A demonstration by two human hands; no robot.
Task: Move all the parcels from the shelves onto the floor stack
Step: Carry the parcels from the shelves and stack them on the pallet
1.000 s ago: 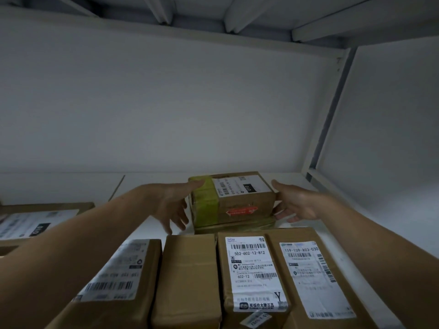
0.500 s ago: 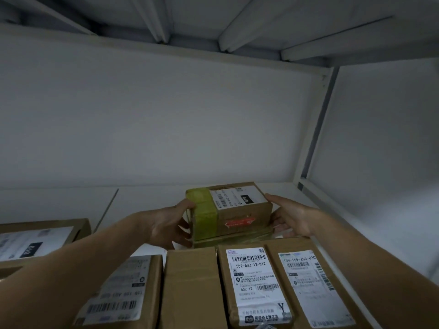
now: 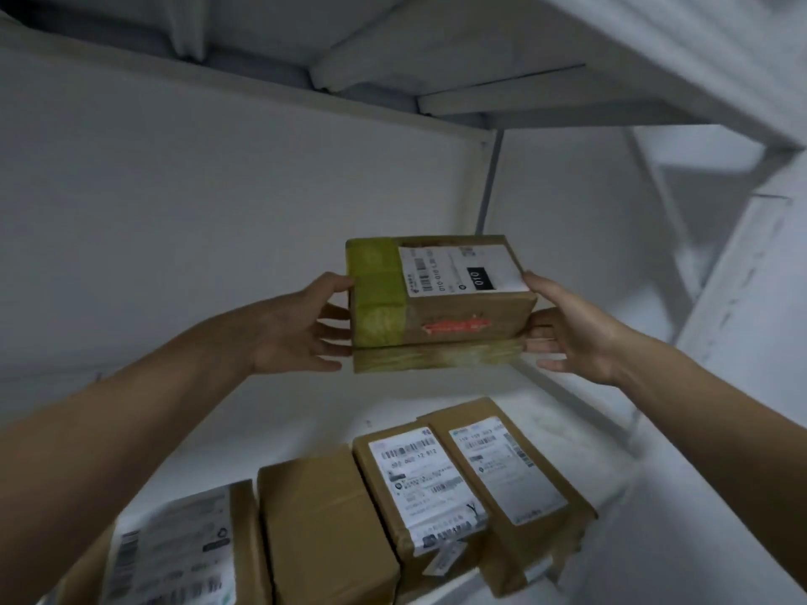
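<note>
Two parcels held up over the shelf

We see the left hand (image 3: 301, 329) and the right hand (image 3: 572, 334) holding a taped parcel (image 3: 463, 307) between them, one hand at each end. It is a brown carton with a band of green tape round its left end, a white label marked 010 on top and a red sticker on its near side. Directly under it, touching it, lies a flat parcel (image 3: 436, 358) wrapped in shiny tape, and the pair sits level in the air above the white shelf (image 3: 305, 412), towards its far right corner.

The left thumb lies on the top edge of the green end, while the left fingers (image 3: 332, 331) are spread against the end face below it. The right thumb rests on the top right edge beside the label, and the right fingers (image 3: 541, 320) are spread along the right end, the lower ones reaching the flat parcel.

Nearer to us a row of four parcels lies side by side on the shelf: a labelled parcel (image 3: 174, 552) at the left, a plain parcel (image 3: 323, 530) next to it, then a barcode parcel (image 3: 419, 486), and a right-hand parcel (image 3: 511, 469) just beside that. Their label print is too blurred for us to read.

Behind stands the white back wall (image 3: 218, 211), with a grey upright post (image 3: 489, 185) at the far right corner and the underside of an upper shelf (image 3: 393, 58) overhead
</note>
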